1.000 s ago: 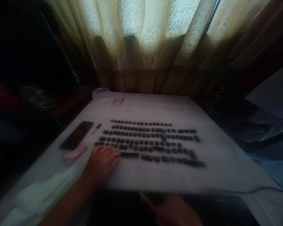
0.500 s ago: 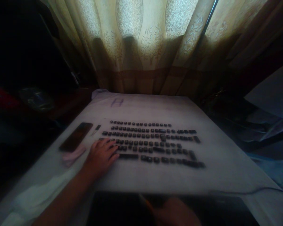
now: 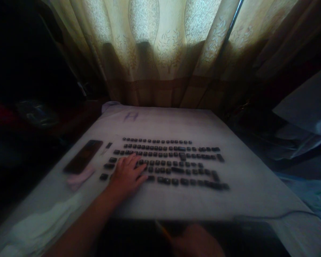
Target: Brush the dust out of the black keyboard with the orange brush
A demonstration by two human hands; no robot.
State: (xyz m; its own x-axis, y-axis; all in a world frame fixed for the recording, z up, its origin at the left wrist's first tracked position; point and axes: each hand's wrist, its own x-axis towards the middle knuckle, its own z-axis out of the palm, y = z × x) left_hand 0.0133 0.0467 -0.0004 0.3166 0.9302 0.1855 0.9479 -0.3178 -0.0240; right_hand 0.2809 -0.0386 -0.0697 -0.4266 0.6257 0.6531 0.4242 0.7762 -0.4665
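Lying along the bench's (image 3: 171,123) left edge, a phone (image 3: 83,156); next, the nearer left hand (image 3: 126,175), fingers spread over keycaps (image 3: 178,170) whose rows extend rightward, paralleling the far edge; toward the near edge, a slender tool (image 3: 163,230), apparently pinched by the blurred right hand (image 3: 198,241).

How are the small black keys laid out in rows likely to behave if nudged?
The black keys look small, so each is probably light. Their blocky shapes suggest sliding rather than rolling. Many sit apart with gaps between them, so a push would likely shift one or a few, not a whole row.
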